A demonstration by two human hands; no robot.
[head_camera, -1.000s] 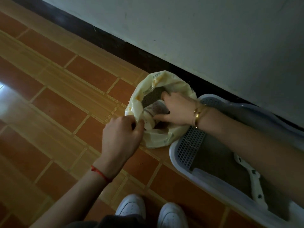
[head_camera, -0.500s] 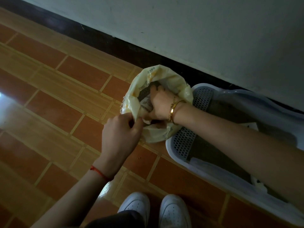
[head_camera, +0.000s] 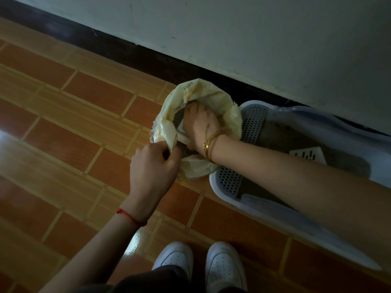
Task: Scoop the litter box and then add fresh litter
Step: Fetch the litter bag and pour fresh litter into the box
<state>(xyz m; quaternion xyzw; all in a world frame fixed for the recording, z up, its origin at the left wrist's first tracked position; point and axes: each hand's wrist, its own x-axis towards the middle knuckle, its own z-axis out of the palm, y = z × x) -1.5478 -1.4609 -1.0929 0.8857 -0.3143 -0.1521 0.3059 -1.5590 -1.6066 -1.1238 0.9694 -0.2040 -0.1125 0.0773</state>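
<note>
A pale yellow litter bag (head_camera: 213,98) stands open on the tiled floor beside the litter box (head_camera: 273,216), a white tray with a perforated grid at its near end and grey litter inside. My left hand (head_camera: 153,166) pinches the bag's near rim. My right hand (head_camera: 198,125) reaches down into the bag and grips a whitish cup (head_camera: 182,132), mostly hidden under my fingers, over dark litter. A white slotted scoop (head_camera: 307,155) lies on the litter in the box, partly behind my right forearm.
A white wall with a dark skirting board (head_camera: 118,51) runs just behind the bag and box. Red and tan floor tiles (head_camera: 74,132) stretch to the left. My white shoes (head_camera: 198,269) stand at the bottom edge.
My right hand has pushed deeper into the bag with the cup, which showed more before. My left hand keeps its pinch on the rim. The view has shifted slightly.
</note>
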